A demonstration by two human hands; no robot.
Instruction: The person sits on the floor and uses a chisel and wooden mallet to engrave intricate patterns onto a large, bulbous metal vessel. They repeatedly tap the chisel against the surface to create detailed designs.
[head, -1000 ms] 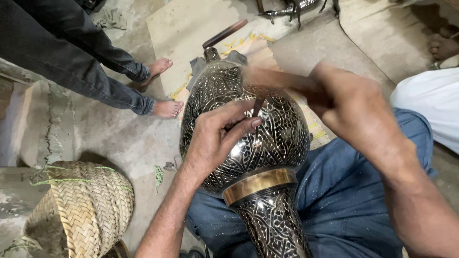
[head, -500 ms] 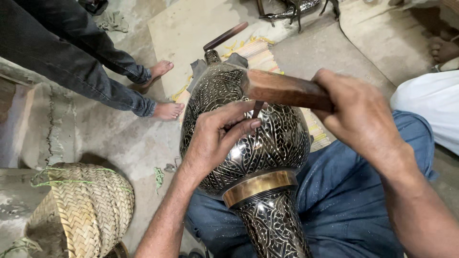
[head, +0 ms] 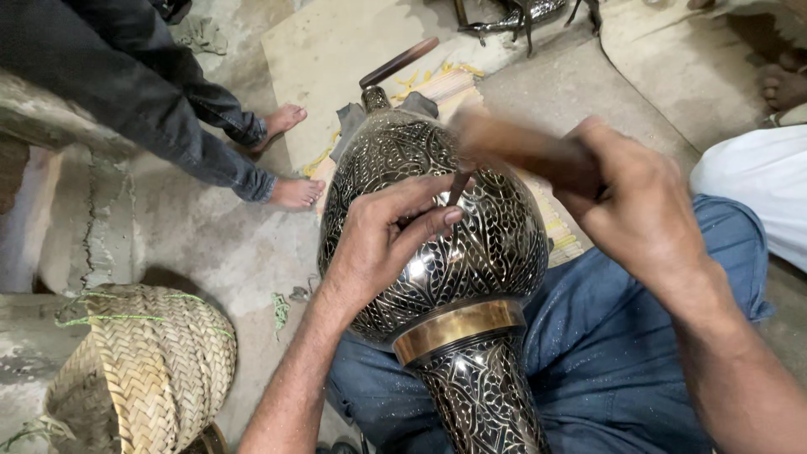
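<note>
A large black metal vase with fine silver engraving and a brass band lies across my lap, neck toward me. My left hand rests on its belly and pinches a thin dark chisel against the surface. My right hand grips a brown wooden mallet, blurred with motion, just above the chisel's top end.
A barefoot person in dark trousers stands at the upper left, feet near the vase. A woven straw basket sits at lower left. A wooden-handled tool lies on the mat beyond the vase. White cloth at right.
The mallet has swung down from its raised position toward the chisel top and is blurred. My left hand and the vase have stayed put.
</note>
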